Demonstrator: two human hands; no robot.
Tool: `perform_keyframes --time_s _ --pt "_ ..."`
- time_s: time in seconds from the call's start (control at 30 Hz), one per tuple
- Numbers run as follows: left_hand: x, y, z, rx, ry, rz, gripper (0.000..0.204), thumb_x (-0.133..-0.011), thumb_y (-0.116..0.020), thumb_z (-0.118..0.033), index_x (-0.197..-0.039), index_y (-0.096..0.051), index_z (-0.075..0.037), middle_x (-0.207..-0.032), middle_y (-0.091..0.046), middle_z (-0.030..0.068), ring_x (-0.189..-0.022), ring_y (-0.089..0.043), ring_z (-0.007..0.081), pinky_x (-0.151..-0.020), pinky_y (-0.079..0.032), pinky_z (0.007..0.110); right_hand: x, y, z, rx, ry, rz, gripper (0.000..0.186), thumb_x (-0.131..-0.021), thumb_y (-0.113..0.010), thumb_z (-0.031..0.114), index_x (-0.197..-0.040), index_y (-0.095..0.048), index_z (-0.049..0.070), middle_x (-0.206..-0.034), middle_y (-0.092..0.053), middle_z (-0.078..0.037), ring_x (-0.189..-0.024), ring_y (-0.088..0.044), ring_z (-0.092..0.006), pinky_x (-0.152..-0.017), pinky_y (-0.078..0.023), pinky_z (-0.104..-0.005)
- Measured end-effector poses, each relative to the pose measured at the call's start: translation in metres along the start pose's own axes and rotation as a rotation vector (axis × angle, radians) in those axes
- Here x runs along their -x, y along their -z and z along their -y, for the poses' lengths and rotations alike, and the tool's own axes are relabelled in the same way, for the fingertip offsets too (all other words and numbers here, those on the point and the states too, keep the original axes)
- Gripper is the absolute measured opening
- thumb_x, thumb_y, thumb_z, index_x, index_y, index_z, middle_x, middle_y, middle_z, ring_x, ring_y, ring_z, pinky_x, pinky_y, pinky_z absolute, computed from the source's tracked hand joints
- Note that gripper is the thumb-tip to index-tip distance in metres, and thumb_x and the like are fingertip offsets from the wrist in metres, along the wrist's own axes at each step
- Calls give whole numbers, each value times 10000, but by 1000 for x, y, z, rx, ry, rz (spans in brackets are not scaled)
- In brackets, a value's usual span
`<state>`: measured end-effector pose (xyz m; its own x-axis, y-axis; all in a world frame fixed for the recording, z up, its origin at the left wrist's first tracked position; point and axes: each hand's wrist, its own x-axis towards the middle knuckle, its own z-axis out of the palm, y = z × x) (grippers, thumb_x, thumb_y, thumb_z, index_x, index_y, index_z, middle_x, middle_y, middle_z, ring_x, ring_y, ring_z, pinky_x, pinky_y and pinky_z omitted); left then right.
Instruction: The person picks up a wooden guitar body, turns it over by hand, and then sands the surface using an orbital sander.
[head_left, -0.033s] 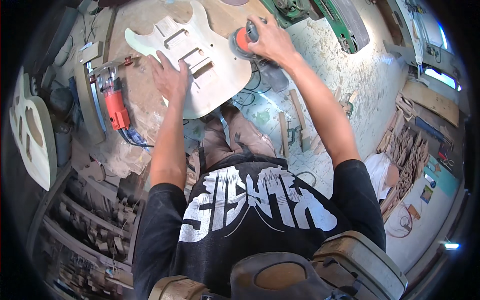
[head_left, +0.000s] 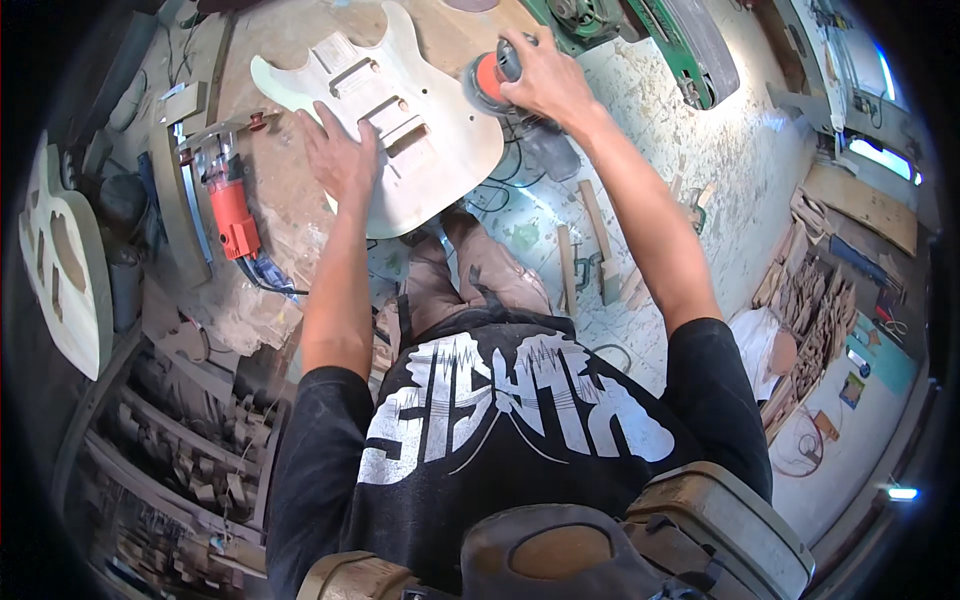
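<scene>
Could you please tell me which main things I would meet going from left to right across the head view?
Pale guitar body at the far left, red power tool, left hand, orange-and-black sander, right hand, long green machine, pile of wood scraps.

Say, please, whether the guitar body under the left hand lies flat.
Flat: the guitar body lies broad face up beneath the left hand.

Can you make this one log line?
left hand: resting on pale wooden guitar body | right hand: gripping orange-and-black round sander
</scene>
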<state>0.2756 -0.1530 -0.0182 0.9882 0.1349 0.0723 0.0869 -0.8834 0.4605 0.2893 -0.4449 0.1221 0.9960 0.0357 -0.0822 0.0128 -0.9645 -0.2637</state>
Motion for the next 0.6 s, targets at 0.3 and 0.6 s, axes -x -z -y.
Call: perform_keyframes --time_s 0.3,0.6 --pt "-1 2 1 -19 21 4 878 -910 -605 -442 -1631 -332 -22 -1689 -259 288 -1493 -378 455 -1245 -313 475 -18 -3 21 38 165 48 677 -790 -763 253 -1430 -547 213 -1275 -579 -272 -1080 -675 -489 -925 -572 -542" --pt "0 2 0 -8 30 10 891 -904 -600 -455 -1630 -333 -13 -1693 -251 289 -1520 -341 445 -1255 -294 473 -27 -1 20 30 272 100 698 -795 -740 255 -1462 -538 218 -1301 -567 -257 -1060 -688 -468 -893 -580 -533"
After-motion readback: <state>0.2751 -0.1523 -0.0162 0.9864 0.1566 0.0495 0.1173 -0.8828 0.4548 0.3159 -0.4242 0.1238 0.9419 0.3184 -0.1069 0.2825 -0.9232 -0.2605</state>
